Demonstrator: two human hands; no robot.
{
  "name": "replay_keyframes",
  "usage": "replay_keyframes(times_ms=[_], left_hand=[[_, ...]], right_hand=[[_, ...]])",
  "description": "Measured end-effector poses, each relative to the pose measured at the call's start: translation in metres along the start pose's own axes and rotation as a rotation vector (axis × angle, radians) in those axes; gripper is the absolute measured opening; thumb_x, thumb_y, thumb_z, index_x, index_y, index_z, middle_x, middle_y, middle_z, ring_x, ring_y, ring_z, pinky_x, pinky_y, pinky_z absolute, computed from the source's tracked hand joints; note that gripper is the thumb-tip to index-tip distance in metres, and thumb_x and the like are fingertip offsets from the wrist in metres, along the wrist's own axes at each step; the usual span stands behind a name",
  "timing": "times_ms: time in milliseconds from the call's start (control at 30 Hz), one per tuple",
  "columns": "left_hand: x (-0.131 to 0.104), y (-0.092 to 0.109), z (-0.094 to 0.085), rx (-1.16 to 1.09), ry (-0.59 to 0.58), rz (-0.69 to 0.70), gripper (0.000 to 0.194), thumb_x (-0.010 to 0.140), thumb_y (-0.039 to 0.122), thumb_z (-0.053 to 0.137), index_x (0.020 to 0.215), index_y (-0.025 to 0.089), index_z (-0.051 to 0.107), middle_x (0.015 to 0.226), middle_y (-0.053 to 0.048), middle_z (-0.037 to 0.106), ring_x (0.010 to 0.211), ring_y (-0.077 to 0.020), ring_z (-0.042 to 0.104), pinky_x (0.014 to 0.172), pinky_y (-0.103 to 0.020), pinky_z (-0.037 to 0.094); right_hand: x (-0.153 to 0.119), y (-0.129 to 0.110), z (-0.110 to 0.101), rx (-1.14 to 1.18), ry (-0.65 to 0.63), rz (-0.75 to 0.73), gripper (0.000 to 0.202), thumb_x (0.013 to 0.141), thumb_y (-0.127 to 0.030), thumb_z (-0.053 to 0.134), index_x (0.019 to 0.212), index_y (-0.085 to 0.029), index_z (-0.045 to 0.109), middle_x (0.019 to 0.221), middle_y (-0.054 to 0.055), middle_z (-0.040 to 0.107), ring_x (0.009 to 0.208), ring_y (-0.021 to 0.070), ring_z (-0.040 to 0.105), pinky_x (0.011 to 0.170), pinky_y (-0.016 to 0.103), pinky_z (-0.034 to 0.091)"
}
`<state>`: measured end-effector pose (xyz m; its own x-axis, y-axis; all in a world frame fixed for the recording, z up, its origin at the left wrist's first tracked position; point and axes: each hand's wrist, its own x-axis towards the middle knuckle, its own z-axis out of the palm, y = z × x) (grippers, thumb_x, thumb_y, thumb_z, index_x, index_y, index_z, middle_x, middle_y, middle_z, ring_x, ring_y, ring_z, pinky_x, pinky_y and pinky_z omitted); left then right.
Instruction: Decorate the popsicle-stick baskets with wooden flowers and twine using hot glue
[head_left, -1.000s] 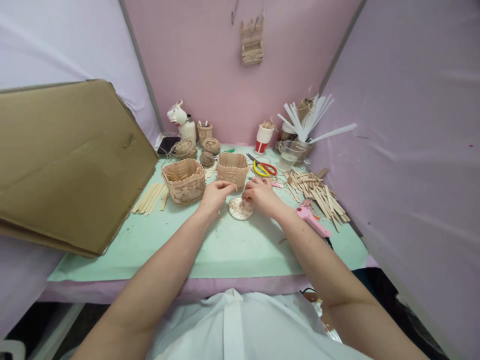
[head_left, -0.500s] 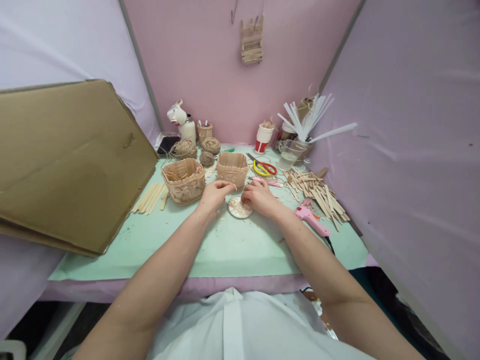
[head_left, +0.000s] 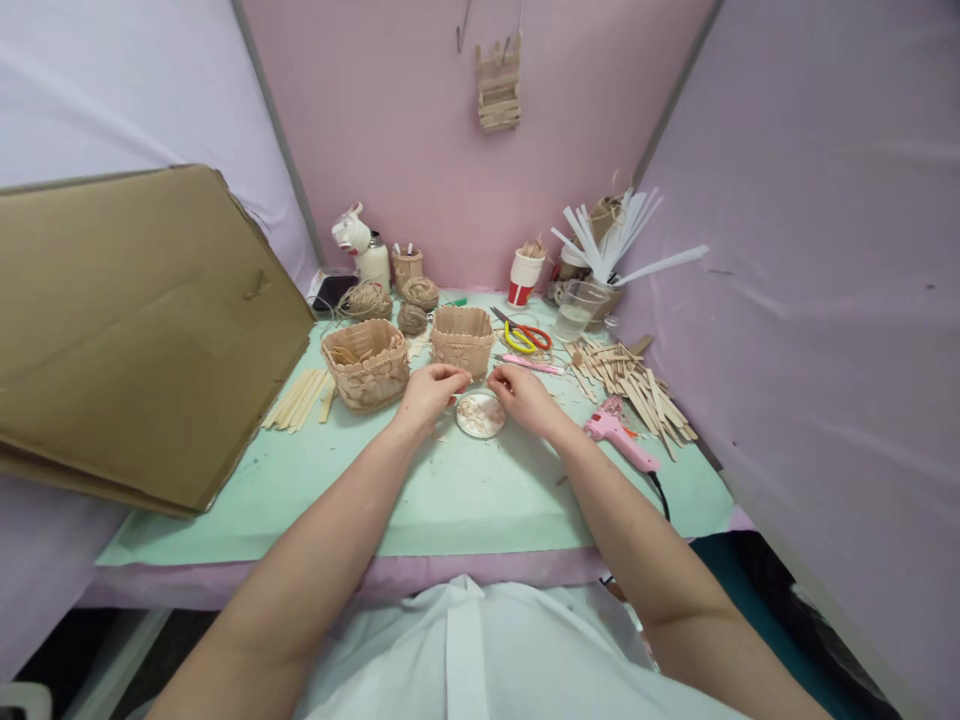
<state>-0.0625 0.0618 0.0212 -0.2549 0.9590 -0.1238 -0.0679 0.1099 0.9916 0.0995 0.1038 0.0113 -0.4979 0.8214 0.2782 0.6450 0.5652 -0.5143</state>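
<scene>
My left hand (head_left: 431, 393) is closed in a pinch at the front of the small woven basket (head_left: 462, 340); whatever lies between its fingertips is too small to make out. Opposite it, my right hand (head_left: 519, 394) also pinches, its fingertips a short gap from the left ones. What it may hold is hidden. Between and just below both hands lies a round shallow dish (head_left: 481, 432) with small pale shavings in it. A larger woven basket (head_left: 367, 375), holding thin wooden pieces, stands left of my left hand.
Flat sticks (head_left: 298, 398) lie at left beside a big cardboard sheet (head_left: 150, 340). Twine balls (head_left: 367, 300) sit behind the baskets. Scissors (head_left: 521, 335), a pink tool (head_left: 531, 363), a pink glue gun (head_left: 621, 440) with a cord, and a stick pile (head_left: 630, 385) are at right.
My right hand has lifted off the dish and moved up beside the left fingertips, uncovering the shavings. My left hand stays nearly where it was. The view has shifted slightly.
</scene>
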Motion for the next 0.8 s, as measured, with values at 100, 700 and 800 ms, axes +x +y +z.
replay_keyframes(times_ms=[100,700,800], left_hand=[[-0.001,0.0,0.001,-0.073,-0.046,-0.023,0.018,0.059,0.026,0.071,0.069,0.014,0.064,0.064,-0.003,0.064,0.066,-0.0143,0.062,0.061,-0.024,0.045],[-0.008,0.004,0.007,-0.146,-0.121,-0.085,0.019,0.056,0.02,0.076,0.067,0.011,0.063,0.063,-0.004,0.064,0.064,-0.013,0.062,0.066,-0.026,0.049],[-0.008,0.003,0.007,-0.147,-0.121,-0.078,0.022,0.056,0.02,0.077,0.069,0.012,0.062,0.063,-0.003,0.064,0.064,-0.0132,0.063,0.064,-0.025,0.048]], right_hand=[[-0.004,-0.004,-0.002,0.139,-0.026,0.095,0.014,0.083,-0.022,0.046,0.077,-0.018,0.057,0.075,0.002,0.063,0.069,0.0146,0.052,0.063,0.025,0.033],[-0.01,-0.026,0.011,0.843,0.202,0.404,0.019,0.067,-0.036,0.058,0.07,-0.017,0.061,0.065,-0.002,0.059,0.059,0.0113,0.047,0.057,0.023,0.034],[-0.01,-0.026,0.011,0.848,0.267,0.401,0.019,0.067,-0.035,0.06,0.069,-0.017,0.061,0.066,-0.002,0.059,0.062,0.0119,0.049,0.061,0.024,0.036]])
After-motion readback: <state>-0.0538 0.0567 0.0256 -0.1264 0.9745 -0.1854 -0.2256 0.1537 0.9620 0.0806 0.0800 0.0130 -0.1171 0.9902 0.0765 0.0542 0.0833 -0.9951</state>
